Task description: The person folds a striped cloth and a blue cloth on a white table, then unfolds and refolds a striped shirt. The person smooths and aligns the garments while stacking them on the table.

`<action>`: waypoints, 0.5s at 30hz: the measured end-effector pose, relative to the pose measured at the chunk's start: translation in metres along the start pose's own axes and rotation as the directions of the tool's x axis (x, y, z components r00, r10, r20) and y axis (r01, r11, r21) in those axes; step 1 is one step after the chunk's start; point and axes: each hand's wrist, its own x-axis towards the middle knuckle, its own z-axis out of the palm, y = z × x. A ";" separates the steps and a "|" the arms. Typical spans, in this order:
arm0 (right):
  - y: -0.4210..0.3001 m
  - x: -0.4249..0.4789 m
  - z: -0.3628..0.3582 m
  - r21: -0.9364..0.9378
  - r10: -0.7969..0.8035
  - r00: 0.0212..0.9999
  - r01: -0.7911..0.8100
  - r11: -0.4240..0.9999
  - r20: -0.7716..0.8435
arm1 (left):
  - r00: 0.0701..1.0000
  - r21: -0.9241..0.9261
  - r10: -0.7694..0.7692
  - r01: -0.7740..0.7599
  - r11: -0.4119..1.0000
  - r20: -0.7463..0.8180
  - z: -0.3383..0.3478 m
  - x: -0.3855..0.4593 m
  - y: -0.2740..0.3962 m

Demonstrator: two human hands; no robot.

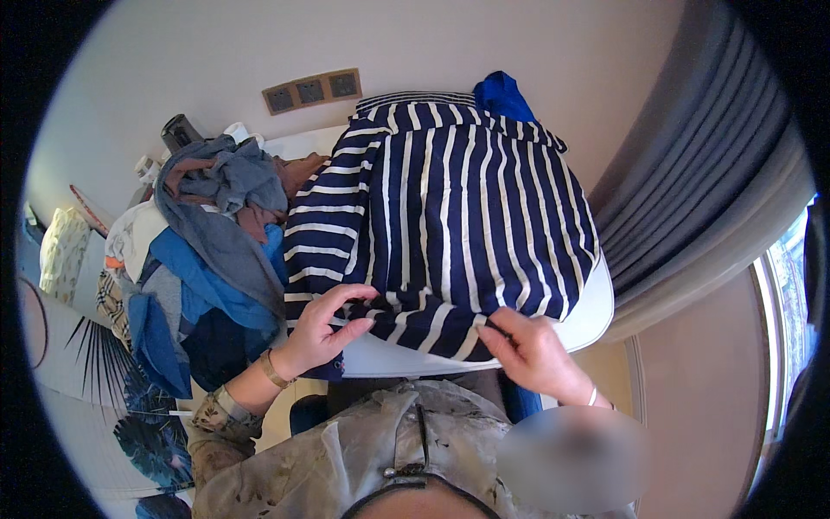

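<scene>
A navy garment with white stripes (454, 214) lies spread before me on a white table (596, 305). Its near edge is gathered into a folded band (421, 324). My right hand (535, 347) pinches the right part of this band between thumb and fingers. At the band's left end is my left hand (321, 331), thumb and fingers apart around the cloth without visibly gripping it. One sleeve (327, 220) is laid along the garment's left side. Under my left wrist, a dark cuff with buttons (337, 366) hangs at the table's front edge.
Left of the garment is a heap of clothes (214, 240) in grey, blue, brown and white. A dark cup-like container (180, 133) stands behind it. Blue cloth (504, 97) lies at the far edge. Wall sockets (311, 91) are behind; a grey curtain (700, 149) hangs at right.
</scene>
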 end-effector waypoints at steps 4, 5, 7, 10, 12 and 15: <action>-0.015 0.019 -0.025 0.271 0.029 0.999 -0.015 0.963 -0.045 | 0.993 0.071 0.081 -0.087 0.994 0.085 -0.002 0.010 0.007; -0.020 0.027 -0.032 0.324 0.129 0.990 -0.104 0.940 -0.055 | 0.990 0.103 0.097 -0.107 0.989 0.099 -0.002 0.013 0.010; -0.022 0.048 -0.043 0.332 -0.066 0.979 0.128 0.935 -0.192 | 0.984 0.297 0.134 -0.163 0.941 0.116 0.003 0.017 0.003; -0.004 0.082 -0.052 -0.414 -0.454 0.867 0.343 0.843 -0.207 | 0.986 0.532 0.145 -0.166 0.830 0.082 0.006 0.021 -0.010; 0.017 0.086 -0.044 -0.622 -0.469 0.846 0.229 0.749 -0.254 | 0.992 0.540 -0.022 -0.051 0.840 0.127 0.003 0.019 -0.017; 0.045 0.062 -0.032 -0.548 -0.310 0.899 0.097 0.831 -0.310 | 0.995 0.574 -0.003 -0.053 0.817 0.096 -0.001 0.010 -0.030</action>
